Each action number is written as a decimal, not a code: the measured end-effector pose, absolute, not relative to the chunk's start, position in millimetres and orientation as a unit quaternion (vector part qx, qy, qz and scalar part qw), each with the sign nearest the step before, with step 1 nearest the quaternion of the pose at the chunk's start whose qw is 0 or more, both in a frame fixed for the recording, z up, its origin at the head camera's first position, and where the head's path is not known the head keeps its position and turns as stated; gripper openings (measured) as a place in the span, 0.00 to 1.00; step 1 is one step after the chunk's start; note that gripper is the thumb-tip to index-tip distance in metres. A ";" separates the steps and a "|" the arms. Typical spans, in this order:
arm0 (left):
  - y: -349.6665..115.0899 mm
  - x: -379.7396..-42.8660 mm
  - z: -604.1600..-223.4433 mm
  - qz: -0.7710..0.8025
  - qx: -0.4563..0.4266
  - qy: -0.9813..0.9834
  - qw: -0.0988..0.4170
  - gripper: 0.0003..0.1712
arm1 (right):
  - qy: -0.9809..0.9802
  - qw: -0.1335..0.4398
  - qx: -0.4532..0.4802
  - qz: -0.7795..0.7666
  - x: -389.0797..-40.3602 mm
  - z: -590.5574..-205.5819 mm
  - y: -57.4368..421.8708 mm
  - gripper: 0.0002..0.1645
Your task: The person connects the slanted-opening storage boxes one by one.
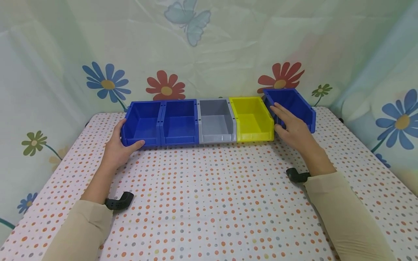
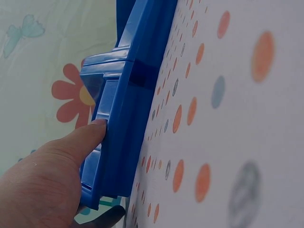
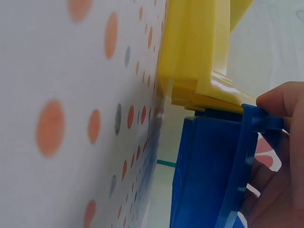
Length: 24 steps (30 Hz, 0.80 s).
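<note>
Four open-front storage bins stand side by side: a leftmost blue bin point(image 1: 143, 127), a second blue bin point(image 1: 180, 125), a grey bin point(image 1: 215, 125) and a yellow bin point(image 1: 251, 123). My left hand point(image 1: 116, 149) grips the leftmost bin, its thumb on the front lip point(image 2: 100, 130) and its fingers along the outer side. At the right end, my right hand point(image 1: 295, 132) holds another blue bin point(image 1: 305, 108) by its left wall. That bin sits at an angle to the row, and in the right wrist view it point(image 3: 209, 161) appears raised off the table, close to the yellow bin point(image 3: 194, 52).
A dotted cloth point(image 1: 196, 203) covers the table. Behind the bins hangs a backdrop point(image 1: 228, 47) printed with flowers and a butterfly. A dark wrist camera point(image 1: 120, 201) juts from the left wrist, and a second camera point(image 1: 297, 175) from the right.
</note>
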<state>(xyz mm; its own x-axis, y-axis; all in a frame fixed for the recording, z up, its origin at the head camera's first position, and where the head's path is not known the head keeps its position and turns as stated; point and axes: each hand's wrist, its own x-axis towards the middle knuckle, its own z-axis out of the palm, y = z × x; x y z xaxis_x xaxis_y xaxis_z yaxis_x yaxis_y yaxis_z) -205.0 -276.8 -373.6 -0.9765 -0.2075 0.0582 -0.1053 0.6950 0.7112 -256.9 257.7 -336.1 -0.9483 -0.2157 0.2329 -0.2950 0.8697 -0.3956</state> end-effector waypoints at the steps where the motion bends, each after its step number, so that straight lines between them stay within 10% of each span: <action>1: -276.8 -204.9 -373.8 -0.381 0.087 -0.918 0.066 0.62 | -0.963 0.091 0.133 0.214 -257.0 -336.4 257.5 0.40; 24: -276.9 -204.7 -374.0 -0.388 0.080 -0.915 0.068 0.62 | -0.963 0.090 0.147 0.207 -256.3 -339.3 259.1 0.41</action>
<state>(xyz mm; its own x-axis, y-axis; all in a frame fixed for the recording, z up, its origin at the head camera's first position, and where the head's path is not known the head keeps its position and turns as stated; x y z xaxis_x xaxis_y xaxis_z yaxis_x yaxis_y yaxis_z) -204.7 -276.9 -374.0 -0.9779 -0.1996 0.0623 -0.0939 0.6854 0.7221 -256.3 259.1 -339.3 -0.9406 -0.2465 0.2337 -0.3208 0.8709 -0.3725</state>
